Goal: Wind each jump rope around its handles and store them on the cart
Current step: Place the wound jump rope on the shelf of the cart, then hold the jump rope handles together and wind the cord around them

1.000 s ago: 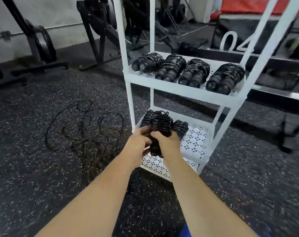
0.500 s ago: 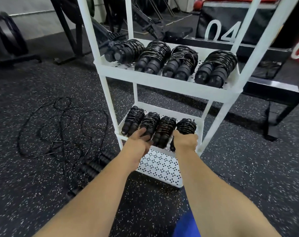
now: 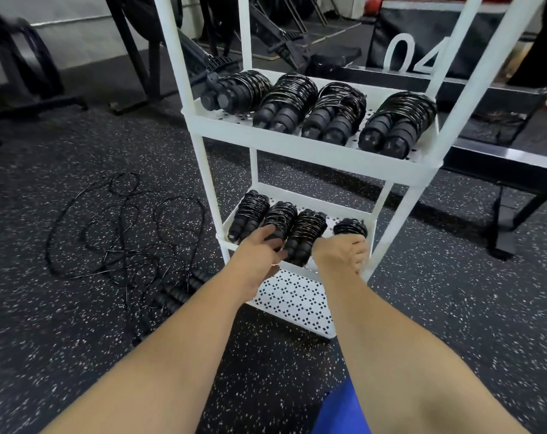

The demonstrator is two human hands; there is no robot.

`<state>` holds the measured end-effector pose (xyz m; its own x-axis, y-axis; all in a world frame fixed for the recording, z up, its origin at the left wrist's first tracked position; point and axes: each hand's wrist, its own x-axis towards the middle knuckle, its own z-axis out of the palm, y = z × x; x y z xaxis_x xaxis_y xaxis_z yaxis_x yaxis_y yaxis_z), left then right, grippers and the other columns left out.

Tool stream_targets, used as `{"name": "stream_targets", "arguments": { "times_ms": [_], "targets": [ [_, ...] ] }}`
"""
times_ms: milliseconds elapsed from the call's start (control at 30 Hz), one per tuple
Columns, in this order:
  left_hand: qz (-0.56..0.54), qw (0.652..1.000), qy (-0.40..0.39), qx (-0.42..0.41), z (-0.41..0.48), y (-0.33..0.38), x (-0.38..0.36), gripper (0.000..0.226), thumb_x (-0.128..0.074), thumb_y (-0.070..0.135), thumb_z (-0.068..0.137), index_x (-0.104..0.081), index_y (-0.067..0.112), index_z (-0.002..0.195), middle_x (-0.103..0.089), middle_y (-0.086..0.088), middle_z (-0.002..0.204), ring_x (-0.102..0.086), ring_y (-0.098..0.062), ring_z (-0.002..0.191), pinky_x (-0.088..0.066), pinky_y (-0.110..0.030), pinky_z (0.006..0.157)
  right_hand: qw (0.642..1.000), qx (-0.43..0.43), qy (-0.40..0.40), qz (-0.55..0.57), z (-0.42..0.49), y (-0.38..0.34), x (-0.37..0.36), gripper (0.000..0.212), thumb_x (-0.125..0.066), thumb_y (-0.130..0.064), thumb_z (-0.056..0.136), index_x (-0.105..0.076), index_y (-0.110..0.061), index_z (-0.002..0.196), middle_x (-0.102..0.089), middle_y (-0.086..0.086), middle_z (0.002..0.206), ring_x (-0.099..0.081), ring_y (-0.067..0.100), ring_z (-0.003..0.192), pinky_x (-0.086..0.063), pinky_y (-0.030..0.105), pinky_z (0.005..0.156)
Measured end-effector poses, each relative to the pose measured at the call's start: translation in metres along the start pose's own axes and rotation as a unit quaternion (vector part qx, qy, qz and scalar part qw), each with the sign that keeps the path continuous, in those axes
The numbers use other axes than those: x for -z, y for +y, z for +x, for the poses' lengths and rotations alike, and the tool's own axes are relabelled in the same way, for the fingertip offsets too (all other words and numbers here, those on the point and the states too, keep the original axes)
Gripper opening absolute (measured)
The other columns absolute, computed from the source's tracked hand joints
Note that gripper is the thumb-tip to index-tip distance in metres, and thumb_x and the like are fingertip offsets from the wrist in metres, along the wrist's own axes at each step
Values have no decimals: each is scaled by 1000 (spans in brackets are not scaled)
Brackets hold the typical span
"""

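Observation:
A white cart (image 3: 297, 148) stands ahead of me on the speckled floor. Its upper shelf carries several wound black jump ropes (image 3: 338, 114). On the middle shelf lies a row of wound bundles. My left hand (image 3: 259, 255) grips the handle ends of the second bundle (image 3: 281, 216). My right hand (image 3: 341, 255) holds the rightmost bundle (image 3: 350, 227) at the shelf's front right corner. A third bundle (image 3: 306, 233) lies between my hands. One loose, unwound rope (image 3: 125, 227) sprawls on the floor to the left, its handles (image 3: 175, 296) near the cart's base.
The cart's bottom shelf (image 3: 297, 296) is a perforated white panel. A black bench frame (image 3: 510, 214) and a black box marked 04 (image 3: 422, 36) stand at the right behind the cart. Gym machines (image 3: 147, 51) line the back wall.
A second ago both hands held one wound bundle in front of the cart. It now lies on the middle shelf, and my hands have spread to two separate bundles.

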<state>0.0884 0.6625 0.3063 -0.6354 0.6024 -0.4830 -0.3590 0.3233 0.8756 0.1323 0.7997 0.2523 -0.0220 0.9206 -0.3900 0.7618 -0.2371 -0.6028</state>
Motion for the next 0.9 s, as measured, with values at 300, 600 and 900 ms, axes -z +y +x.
{"name": "stream_targets", "arguments": {
  "times_ms": [300,600,900],
  "targets": [
    [3,996,73,-42,-76,30,63,64,-44,-16,95,-36,17,149,-59,1,116,-61,-19,112,-47,-35,96,955,277,-85,-61,-103,-19,-2,53,-60,-26,89,-41,-2,132,-44,20,137,-41,36,127,-35,41,104],
    [-10,971,219,-90,-198,29,158,70,-41,-16,95,-28,20,154,-41,-11,153,-58,-23,119,-44,-35,97,894,400,-193,-55,-238,-26,-13,37,-54,-23,92,-50,-5,124,-57,15,123,-56,35,113,-51,42,88],
    [-46,945,307,-106,-266,17,206,72,-37,-18,94,-32,23,153,-44,-10,151,-60,-22,118,-49,-35,97,843,472,-251,-55,-313,-30,-8,41,-52,-21,95,-47,-5,133,-58,13,130,-56,32,116,-46,36,90]
  ]
}}
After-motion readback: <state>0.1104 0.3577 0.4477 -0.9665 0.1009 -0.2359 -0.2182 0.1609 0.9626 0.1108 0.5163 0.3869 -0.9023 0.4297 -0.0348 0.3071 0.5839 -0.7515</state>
